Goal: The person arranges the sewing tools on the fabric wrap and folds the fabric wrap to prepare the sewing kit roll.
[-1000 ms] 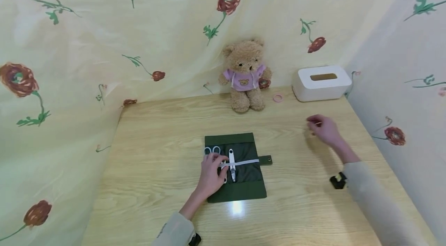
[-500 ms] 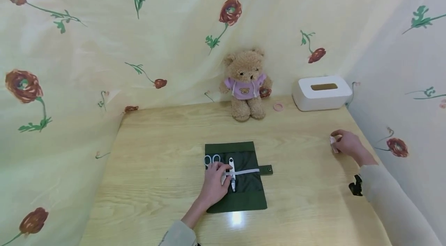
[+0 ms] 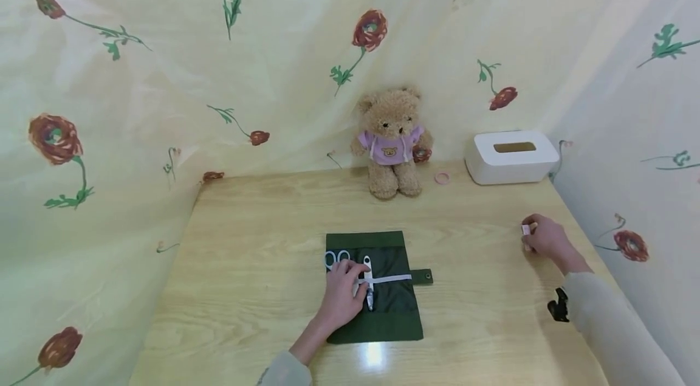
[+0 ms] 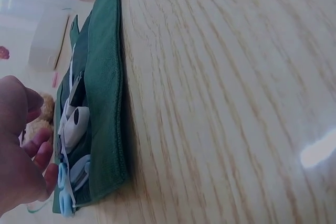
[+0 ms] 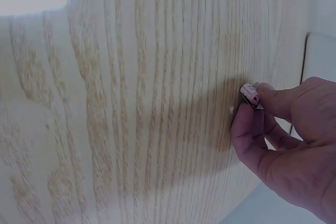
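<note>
My right hand [image 3: 549, 240] is on the right side of the table, pinching a small pink-and-white printed piece [image 5: 250, 94] with a dark edge between thumb and fingers. Its exact kind is unclear. The left hand [image 3: 341, 295] is over an unrolled dark green pouch [image 3: 377, 328], its bent fingers spread apart near the white elastic strap [image 3: 394, 278]. In the left wrist view a gap shows between that thumb and the fingers [image 4: 44, 156]. Under the strap lie scissors with pale blue handles [image 3: 336, 258] and a slim white-handled tool [image 3: 368, 264]. Another white piece [image 4: 77, 127] is partly hidden from the head view.
A teddy bear [image 3: 389, 146] in a purple top sits against the floral backdrop. Beside it lies a pink ring [image 3: 442, 178], and a white tissue box [image 3: 511, 158] stands at the back right. The pouch's snap tab [image 3: 422, 276] points right.
My right hand has shifted right and turned, still holding the small piece, which now shows pink. The left hand stays over the pouch. The head view has tilted slightly upward.
</note>
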### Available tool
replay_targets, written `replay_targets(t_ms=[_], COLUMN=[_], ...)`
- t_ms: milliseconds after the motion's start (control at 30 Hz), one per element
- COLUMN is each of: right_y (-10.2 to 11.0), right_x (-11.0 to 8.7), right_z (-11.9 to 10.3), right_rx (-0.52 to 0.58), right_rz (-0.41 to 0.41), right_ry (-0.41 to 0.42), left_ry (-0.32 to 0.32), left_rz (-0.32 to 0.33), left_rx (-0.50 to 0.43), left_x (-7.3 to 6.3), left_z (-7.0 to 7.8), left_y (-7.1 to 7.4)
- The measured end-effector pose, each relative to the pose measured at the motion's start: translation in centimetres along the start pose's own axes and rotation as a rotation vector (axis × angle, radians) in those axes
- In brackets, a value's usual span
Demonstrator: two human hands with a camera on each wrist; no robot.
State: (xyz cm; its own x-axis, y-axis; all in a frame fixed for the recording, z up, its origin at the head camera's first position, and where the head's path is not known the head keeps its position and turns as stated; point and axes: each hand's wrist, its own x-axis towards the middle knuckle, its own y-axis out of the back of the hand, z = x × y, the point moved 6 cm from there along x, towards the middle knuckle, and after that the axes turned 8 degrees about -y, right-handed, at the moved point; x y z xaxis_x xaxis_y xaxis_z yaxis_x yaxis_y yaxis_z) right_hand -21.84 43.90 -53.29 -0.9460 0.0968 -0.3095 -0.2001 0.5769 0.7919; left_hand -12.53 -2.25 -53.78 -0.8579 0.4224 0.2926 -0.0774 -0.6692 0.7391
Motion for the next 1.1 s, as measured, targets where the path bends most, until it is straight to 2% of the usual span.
replay_targets(t_ms=[167,300,467,633,700,867,1000,1100], right_y=[0.5,0.7,0.4,0.0,-0.2,-1.5,-3.2,-4.7], right_x=[0.6,0.9,0.5,-0.3,-0.7,-1.5,-2.3,-2.9], right_z=[-0.6,-0.8,-0.8,-0.7,-1.1,-3.4,-6.2,-8.8], right_rx=[0.022,-0.011,-0.017,0.029,0.056,0.173,0.322,0.452], right_rz=[0.055,0.062,0.045,0.079,0.116,0.151,0.103,0.041], right_ry=[0.017,0.018,0.026,0.038,0.07,0.157,0.232,0.272], left_ry=[-0.043,-0.052,-0.036,0.006,0.019,0.043,0.074,0.098], left_rz=[0.012,-0.021,-0.078,-0.127,-0.129,-0.119,-0.141,-0.145], left_rx=[0.041,0.059,0.102,0.129,0.138,0.191,0.217,0.191], left_x=[1.6,2.4,2.2,1.8,1.7,1.7,1.6,1.4], left_z=[-0.3,-0.3,-0.4,-0.5,-0.4,0.0,0.0,-0.1], left_y=[0.5,0.6,-0.1,-0.8,-0.9,-1.0,-1.3,-1.4])
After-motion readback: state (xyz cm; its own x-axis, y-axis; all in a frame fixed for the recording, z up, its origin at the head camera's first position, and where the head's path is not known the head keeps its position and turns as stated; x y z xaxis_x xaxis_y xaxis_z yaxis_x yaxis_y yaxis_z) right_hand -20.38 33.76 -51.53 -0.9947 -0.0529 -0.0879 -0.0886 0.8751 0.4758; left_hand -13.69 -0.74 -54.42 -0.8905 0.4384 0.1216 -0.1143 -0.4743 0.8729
